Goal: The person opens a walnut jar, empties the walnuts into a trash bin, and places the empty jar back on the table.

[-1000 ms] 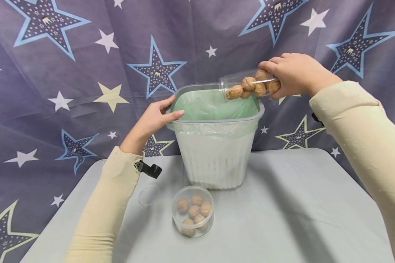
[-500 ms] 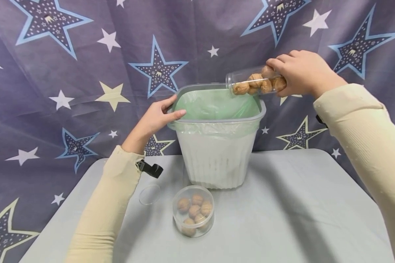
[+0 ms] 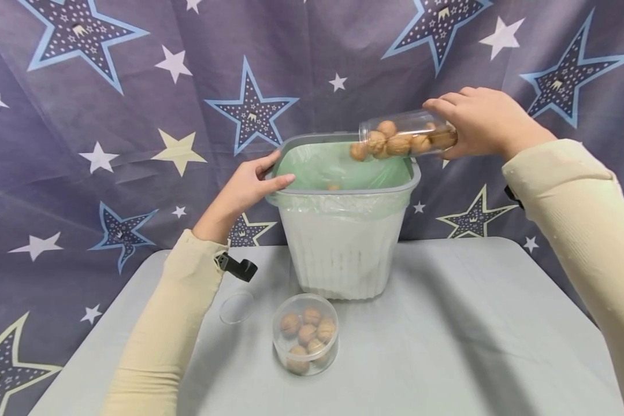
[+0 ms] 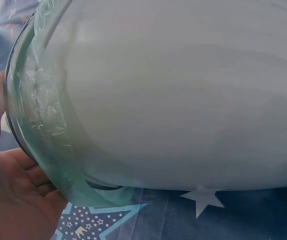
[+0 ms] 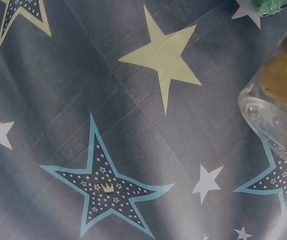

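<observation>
Two hands busy: right hand point(image 3: 486, 122) grips a clear jar point(image 3: 403, 134) of walnuts point(image 3: 390, 143), tipped on its side over the bin point(image 3: 343, 231), mouth above the green liner point(image 3: 338, 164); one walnut sits at the jar mouth, another shows low inside the liner. Left hand point(image 3: 244, 193) clasps the bin's left rim, thumb inside. On the table point(image 3: 447, 346) before the bin: a round tub point(image 3: 305, 334) of walnuts and a clear lid point(image 3: 236, 307).

2 jars point(image 3: 405, 134), 1 bin point(image 3: 343, 231), 1 lid point(image 3: 236, 307).
</observation>
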Demonstrator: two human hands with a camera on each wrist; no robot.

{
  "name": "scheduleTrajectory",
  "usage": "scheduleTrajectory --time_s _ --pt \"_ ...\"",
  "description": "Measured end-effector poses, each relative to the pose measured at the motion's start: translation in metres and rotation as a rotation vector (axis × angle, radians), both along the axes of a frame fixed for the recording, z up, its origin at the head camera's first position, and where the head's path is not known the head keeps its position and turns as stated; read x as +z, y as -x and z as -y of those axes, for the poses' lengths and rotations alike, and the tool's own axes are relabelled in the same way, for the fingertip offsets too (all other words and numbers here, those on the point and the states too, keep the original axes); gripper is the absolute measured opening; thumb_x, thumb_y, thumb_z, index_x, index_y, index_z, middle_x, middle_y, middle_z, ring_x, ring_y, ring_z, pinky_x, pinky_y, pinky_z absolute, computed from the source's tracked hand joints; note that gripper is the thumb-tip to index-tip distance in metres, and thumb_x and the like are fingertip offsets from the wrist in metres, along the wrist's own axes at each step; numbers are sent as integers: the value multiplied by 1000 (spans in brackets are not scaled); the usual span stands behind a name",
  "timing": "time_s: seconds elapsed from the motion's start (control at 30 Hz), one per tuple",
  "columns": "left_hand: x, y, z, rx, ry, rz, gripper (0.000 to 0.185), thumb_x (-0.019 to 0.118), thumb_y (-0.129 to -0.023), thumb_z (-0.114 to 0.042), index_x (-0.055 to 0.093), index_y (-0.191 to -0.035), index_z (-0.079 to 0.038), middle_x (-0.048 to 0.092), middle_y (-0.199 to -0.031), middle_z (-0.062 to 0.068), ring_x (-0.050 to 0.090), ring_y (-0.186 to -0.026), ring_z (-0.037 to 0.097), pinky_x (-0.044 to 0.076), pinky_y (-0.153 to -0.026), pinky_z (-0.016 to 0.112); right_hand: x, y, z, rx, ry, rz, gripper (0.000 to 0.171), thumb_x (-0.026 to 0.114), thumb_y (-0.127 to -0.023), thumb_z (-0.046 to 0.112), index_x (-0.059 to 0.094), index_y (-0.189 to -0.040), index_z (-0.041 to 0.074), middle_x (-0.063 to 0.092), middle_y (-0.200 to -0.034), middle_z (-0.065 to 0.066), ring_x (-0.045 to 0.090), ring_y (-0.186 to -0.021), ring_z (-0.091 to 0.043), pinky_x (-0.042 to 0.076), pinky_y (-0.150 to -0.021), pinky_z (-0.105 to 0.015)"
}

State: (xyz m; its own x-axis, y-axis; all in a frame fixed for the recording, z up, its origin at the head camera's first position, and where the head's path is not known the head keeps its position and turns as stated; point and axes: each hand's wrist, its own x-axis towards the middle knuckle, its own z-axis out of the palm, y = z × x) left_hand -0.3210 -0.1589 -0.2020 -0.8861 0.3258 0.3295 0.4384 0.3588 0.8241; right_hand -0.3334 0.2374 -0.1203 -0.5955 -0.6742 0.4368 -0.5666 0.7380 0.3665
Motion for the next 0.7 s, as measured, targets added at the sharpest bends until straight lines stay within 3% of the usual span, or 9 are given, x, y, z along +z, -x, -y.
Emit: scheduleTrajectory --time_s 0.7 --pt "-1 1 0 -10 1 -8 71 65 -88 -19 28 -145 1 27 -152 15 36 -134 28 36 -106 37 -4 1 0 41 -1 -33 83 84 -55 29 51 -125 -1 60 -113 -23 56 -94 -44 45 -81 -56"
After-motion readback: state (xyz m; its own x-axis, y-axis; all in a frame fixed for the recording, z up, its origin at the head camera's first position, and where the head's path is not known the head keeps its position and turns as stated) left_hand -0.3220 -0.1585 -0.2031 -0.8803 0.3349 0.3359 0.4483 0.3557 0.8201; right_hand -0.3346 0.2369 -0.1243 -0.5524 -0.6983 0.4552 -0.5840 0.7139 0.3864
